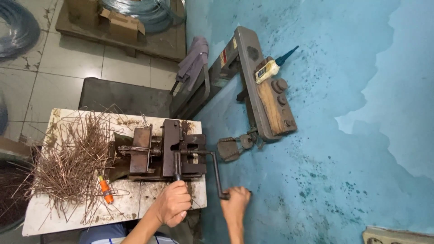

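Crank handle end inside right hand

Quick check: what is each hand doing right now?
Left hand: closed on the upright lever of the bending jig.
Right hand: closed on the crank handle.

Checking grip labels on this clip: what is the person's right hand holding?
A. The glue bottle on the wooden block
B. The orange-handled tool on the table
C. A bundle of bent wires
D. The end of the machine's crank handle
D: the right hand grips the lower end of the crank handle that comes off the bending machine, while the left hand holds a separate short lever.
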